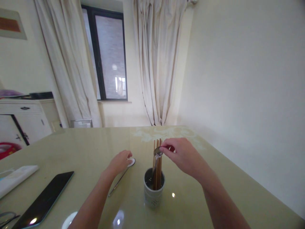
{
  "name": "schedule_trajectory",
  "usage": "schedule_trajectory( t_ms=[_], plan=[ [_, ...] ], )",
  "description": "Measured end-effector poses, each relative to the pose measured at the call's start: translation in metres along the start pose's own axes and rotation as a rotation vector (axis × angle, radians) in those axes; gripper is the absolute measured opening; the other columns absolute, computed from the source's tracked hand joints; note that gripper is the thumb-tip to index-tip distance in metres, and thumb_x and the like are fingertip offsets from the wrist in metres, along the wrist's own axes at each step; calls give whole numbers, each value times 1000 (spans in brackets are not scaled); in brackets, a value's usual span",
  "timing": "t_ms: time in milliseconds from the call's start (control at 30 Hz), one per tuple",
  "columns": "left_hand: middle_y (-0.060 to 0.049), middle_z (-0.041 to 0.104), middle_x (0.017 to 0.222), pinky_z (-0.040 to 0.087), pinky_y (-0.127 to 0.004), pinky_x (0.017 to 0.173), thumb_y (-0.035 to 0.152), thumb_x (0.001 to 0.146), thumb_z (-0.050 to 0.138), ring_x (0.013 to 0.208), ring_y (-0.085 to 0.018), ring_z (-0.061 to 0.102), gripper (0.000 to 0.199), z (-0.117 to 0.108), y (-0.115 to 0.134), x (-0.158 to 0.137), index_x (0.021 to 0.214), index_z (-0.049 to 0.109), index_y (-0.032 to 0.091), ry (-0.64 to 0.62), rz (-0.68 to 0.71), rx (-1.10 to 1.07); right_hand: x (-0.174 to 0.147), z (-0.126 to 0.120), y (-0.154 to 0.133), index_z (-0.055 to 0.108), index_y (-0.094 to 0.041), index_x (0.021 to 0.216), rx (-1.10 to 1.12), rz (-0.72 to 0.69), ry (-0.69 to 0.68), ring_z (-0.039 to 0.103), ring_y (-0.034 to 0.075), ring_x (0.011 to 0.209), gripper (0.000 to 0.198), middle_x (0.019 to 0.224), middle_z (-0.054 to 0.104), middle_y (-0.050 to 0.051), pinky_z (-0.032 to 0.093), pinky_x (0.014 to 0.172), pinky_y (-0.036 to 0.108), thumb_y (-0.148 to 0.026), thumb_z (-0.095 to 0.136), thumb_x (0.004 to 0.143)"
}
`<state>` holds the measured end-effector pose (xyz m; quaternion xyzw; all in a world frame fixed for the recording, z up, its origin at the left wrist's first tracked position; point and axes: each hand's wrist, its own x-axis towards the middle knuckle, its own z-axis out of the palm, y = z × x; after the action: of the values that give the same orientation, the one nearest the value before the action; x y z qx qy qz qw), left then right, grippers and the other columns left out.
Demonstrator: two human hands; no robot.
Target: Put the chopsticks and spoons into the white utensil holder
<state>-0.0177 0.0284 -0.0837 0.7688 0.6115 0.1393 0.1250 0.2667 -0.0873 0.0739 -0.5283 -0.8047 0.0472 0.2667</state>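
A grey-white cup (pixel 153 198) stands upright on the table, holding several wooden chopsticks (pixel 157 175). My right hand (pixel 179 154) is closed in a pinch on the bowl of a metal spoon (pixel 157 150). This spoon is bowl up, its handle reaching down among the chopsticks into the cup. Left of the cup, a second metal spoon (pixel 120 178) lies on the table, its handle slanting toward me. My left hand (pixel 120 162) is at that spoon's bowl, thumb and fingers slightly apart; whether they touch it is hard to see.
A dark-screened tablet (pixel 45 198) and a white flat object (pixel 17 178) lie on the table (pixel 88 149) at left. A white round item (pixel 69 221) shows partly behind my left forearm. The right table edge runs along a wall (pixel 243 79).
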Motion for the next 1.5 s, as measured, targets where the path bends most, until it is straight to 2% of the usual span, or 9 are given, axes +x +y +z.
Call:
schedule_trajectory(
  t_ms=[267, 433, 633, 833, 1033, 1167, 1267, 1367, 1500],
  plan=[
    [-10, 75, 104, 45, -31, 83, 14, 82, 64, 99, -24, 68, 15, 8, -6, 0, 94, 70, 18, -19, -47, 16, 2, 24, -10, 82, -21, 79, -203, 15, -228, 70, 22, 74, 26, 80, 79, 8, 35, 62, 30, -28, 64, 97],
    [-6, 76, 94, 48, -29, 80, 18, 83, 66, 91, -21, 69, 5, -22, 4, -6, 86, 70, 19, -2, -1, -91, 2, 19, -5, 83, -23, 82, -153, 12, -212, 71, 21, 75, 23, 82, 81, 6, 38, 65, 30, -25, 66, 96],
    [-3, 76, 88, 56, -31, 78, 50, 88, 72, 83, -19, 70, 31, -94, 71, -45, 92, 72, 20, 133, 298, -734, 2, 9, -9, 80, -23, 104, 218, -58, 107, 70, 17, 74, 21, 89, 80, 3, 48, 70, 29, -40, 68, 100],
    [-1, 73, 85, 56, -24, 69, 46, 87, 79, 81, -15, 66, 27, -109, 130, -81, 91, 72, 20, 137, 422, -988, -5, 7, -22, 79, -24, 101, 476, -176, 153, 69, 13, 71, 17, 82, 78, -1, 50, 65, 23, -38, 69, 100],
    [-4, 74, 100, 60, -34, 83, 46, 90, 73, 93, -19, 70, 30, -90, 106, -56, 107, 70, 21, -32, 383, -976, -5, -3, -9, 78, -22, 92, 246, -95, 190, 68, 15, 71, 11, 80, 77, 0, 47, 67, 26, -24, 69, 98],
    [-8, 75, 100, 57, -36, 85, 34, 92, 63, 89, -21, 69, 19, -44, 60, -19, 100, 70, 18, 100, 170, -504, -3, -6, 0, 76, -20, 87, 119, -23, 81, 66, 15, 68, 13, 78, 77, 1, 42, 65, 26, -23, 67, 96],
    [-14, 71, 123, 52, -36, 94, 25, 89, 63, 98, -23, 70, 31, -5, 33, -3, 118, 69, 16, 11, 53, -117, -4, -3, 4, 74, -20, 84, 83, -24, -55, 65, 15, 68, 14, 77, 76, 1, 39, 63, 26, -23, 67, 96],
    [-16, 68, 129, 50, -33, 96, 23, 89, 63, 100, -22, 70, 40, 18, 21, 0, 129, 66, 15, -69, 29, -4, -4, 1, 7, 73, -19, 80, 32, -23, -135, 65, 15, 69, 14, 77, 75, 1, 38, 63, 26, -21, 69, 93],
    [-13, 71, 117, 49, -31, 91, 14, 84, 64, 102, -23, 69, 27, 26, 18, 0, 110, 71, 16, -95, 24, 0, -2, 8, 10, 73, -18, 76, -8, 2, -193, 65, 15, 68, 13, 77, 76, 2, 39, 61, 25, -21, 71, 88]
  ],
)
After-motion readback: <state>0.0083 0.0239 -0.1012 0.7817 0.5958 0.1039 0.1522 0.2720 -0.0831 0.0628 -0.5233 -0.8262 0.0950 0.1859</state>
